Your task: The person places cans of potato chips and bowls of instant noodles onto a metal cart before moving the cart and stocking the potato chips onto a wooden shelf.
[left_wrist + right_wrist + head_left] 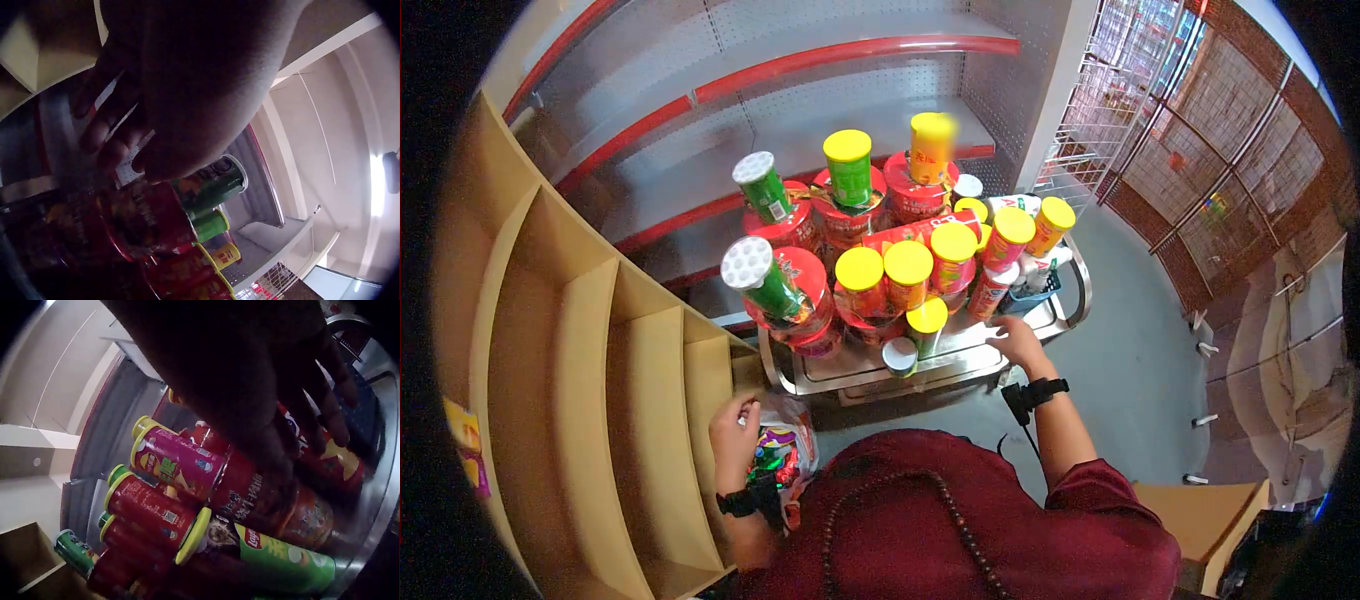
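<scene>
In the head view, my left hand [733, 435] hangs beside a plastic bag [802, 440] of colourful packets, its fingers loosely curled around nothing visible. My right hand [1022, 348] is over the metal cart's [960, 352] front edge, close to a red can [990, 292]. The right wrist view has the right hand's spread fingers in front of a red can [340, 464]; touching cannot be told. A green can [927, 318] with a yellow lid and a small white-lidded can [899, 354] stand at the cart's front. The left wrist view shows the left hand [162, 106] dark, fingers slightly bent.
Red tubs [800, 270] and several yellow-lidded cans [908, 268] crowd the cart, with green cans [775, 285] on top. A blue basket [1032, 292] sits at its right end. Grey shelves [850, 70] rise behind; wooden shelving [590, 400] stands left; cardboard [1210, 510] is at lower right.
</scene>
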### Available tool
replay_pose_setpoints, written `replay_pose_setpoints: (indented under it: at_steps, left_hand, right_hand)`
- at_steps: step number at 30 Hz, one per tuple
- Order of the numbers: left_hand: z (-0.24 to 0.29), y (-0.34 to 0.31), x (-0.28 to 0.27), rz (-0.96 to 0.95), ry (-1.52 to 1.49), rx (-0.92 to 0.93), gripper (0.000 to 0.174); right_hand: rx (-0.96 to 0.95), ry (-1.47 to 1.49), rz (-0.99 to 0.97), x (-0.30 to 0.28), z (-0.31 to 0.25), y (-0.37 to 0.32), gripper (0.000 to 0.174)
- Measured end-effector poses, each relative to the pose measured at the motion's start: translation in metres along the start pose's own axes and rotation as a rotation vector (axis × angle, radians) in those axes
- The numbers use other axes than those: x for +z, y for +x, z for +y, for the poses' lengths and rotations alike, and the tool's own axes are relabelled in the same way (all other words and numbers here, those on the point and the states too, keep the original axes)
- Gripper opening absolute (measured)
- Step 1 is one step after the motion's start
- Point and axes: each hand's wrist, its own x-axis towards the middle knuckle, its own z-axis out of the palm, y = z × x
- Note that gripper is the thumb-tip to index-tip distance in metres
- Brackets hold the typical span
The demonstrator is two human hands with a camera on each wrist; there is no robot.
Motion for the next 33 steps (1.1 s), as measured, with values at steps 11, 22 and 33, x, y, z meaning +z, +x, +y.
replay_pose_setpoints:
  at_steps: [11, 22, 33]
  left_hand:
    - [-0.002, -0.003, 0.004, -0.026, 0.031, -0.001, 0.020]
    - [-0.010, -0.019, 0.003, 0.023, 0.017, -0.060, 0.020]
    - [-0.005, -0.034, -0.009, 0.046, 0.032, -0.020, 0.019]
  right_hand:
    - [0.017, -0.004, -0.151, 0.034, 0.011, 0.011, 0.048]
    - [-0.299, 0.250, 0.154, 0.052, -0.033, 0.019, 0.044]
    - [-0.453, 0.162, 0.340, 0.077, -0.070, 0.018, 0.076]
